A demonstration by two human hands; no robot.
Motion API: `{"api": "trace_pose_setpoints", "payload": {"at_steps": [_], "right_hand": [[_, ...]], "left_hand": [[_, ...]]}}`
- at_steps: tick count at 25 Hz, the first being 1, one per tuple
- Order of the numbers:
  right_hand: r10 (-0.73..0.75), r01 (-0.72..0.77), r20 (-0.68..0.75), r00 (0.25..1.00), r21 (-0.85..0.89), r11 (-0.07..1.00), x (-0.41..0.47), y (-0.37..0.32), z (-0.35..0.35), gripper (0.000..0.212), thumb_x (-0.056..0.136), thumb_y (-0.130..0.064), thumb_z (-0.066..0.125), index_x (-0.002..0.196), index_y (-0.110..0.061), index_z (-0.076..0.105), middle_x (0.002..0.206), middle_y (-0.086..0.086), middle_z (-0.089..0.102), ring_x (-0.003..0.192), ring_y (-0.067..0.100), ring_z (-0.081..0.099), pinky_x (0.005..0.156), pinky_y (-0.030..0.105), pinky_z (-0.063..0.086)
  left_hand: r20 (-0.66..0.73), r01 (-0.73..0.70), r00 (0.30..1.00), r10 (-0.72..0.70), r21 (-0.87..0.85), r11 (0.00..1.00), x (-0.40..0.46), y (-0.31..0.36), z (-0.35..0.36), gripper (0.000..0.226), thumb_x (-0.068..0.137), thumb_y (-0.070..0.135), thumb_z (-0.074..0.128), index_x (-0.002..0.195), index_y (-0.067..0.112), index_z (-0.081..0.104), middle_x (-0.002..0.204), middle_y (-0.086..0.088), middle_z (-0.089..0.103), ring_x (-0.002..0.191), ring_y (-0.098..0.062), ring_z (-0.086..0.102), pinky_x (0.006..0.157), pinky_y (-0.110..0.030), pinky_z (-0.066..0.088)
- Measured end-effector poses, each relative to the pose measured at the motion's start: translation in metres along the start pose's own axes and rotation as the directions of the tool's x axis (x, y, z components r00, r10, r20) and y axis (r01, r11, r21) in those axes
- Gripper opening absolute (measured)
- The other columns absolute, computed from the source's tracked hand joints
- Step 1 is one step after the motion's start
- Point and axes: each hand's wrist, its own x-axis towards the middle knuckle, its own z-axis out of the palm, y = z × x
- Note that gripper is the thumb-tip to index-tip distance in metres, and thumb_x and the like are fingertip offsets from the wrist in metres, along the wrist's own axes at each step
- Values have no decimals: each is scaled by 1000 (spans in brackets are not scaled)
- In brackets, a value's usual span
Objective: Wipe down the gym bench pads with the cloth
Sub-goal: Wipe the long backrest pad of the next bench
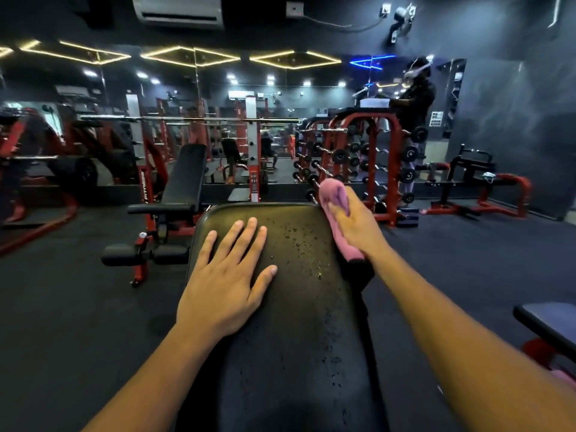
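Observation:
A black gym bench pad (299, 275) stretches away from me in the middle of the view, dotted with water droplets along its right half. My left hand (229, 279) lies flat on the pad's left side, fingers straight and spread. My right hand (355, 226) grips a pink cloth (335, 198) against the pad's far right edge; the cloth bunches above my fingers and a strip of it hangs down below my wrist.
Another adjustable bench (177, 188) with a red frame stands to the left ahead. A red dumbbell rack (358, 157) is beyond the pad on the right. A further bench pad (548, 325) sits at the right edge. Dark rubber floor (78, 307) surrounds the bench.

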Motion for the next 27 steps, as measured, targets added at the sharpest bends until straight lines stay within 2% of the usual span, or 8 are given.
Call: {"api": "trace_pose_setpoints", "payload": {"at_steps": [5, 8, 11, 14, 19, 22, 25, 27], "right_hand": [[84, -77, -41, 996, 162, 984, -59, 5, 1, 30, 108, -33, 47, 135, -44, 45, 110, -30, 53, 97, -14, 53, 75, 2, 37], [99, -86, -60, 993, 189, 978, -166, 15, 0, 27, 106, -29, 52, 113, -54, 46, 112, -21, 60, 97, -9, 60, 74, 7, 45], [41, -38, -33, 999, 91, 995, -217, 19, 0, 23, 104, -25, 51, 117, -44, 51, 113, -11, 62, 100, -4, 60, 79, 12, 46], [26, -25, -96, 995, 12, 1000, -151, 7, 2, 27, 104, -37, 47, 127, -24, 53, 118, -4, 57, 103, 9, 60, 81, 27, 46], [48, -47, -74, 996, 11, 999, -13, -2, 2, 26, 107, -29, 49, 131, -19, 52, 115, -3, 62, 105, 19, 62, 84, 33, 48], [66, -61, -41, 997, 120, 991, -21, 2, -1, 29, 106, -30, 51, 134, -27, 52, 118, -10, 63, 105, 8, 61, 89, 23, 50], [54, -52, -13, 998, 138, 989, -113, 18, -10, 14, 104, -24, 54, 118, -29, 53, 109, -14, 62, 95, 4, 62, 73, 13, 49], [-28, 24, 38, 999, 115, 993, -156, 29, -17, 14, 101, -17, 55, 110, -27, 53, 101, -15, 62, 92, 2, 61, 75, 13, 48]], "left_hand": [[40, 1, 999, -2, 29, 1000, 1, 1, -4, 70, 106, 60, 13, 167, 25, 14, 174, 5, 7, 161, -14, 1, 130, -47, 2], [67, 37, 997, -40, 50, 998, 1, 8, -7, 72, 105, 60, 9, 167, 24, 10, 175, 4, 4, 161, -15, -3, 130, -46, -2], [70, 61, 996, -62, 29, 998, 0, 14, -10, 74, 103, 61, 5, 167, 25, 8, 175, 5, 2, 161, -15, -6, 129, -46, -4], [45, 74, 996, -75, 22, 997, -2, 15, -8, 73, 103, 60, 7, 167, 24, 11, 175, 4, 5, 161, -16, -3, 130, -48, 0], [-25, 69, 997, -69, -2, 998, -3, 10, 0, 70, 105, 59, 16, 166, 25, 21, 174, 4, 14, 161, -17, 8, 130, -50, 7], [-30, 69, 997, -69, -3, 998, -2, 10, 1, 70, 105, 59, 17, 165, 25, 22, 174, 4, 15, 161, -16, 9, 130, -50, 8], [-45, 64, 997, -64, -2, 998, -5, 9, 0, 69, 105, 59, 19, 165, 24, 25, 173, 3, 18, 160, -18, 12, 129, -51, 10], [-69, 70, 995, -69, 8, 998, -3, 7, 4, 68, 105, 58, 22, 164, 24, 26, 172, 2, 20, 160, -18, 15, 129, -51, 11]]}}
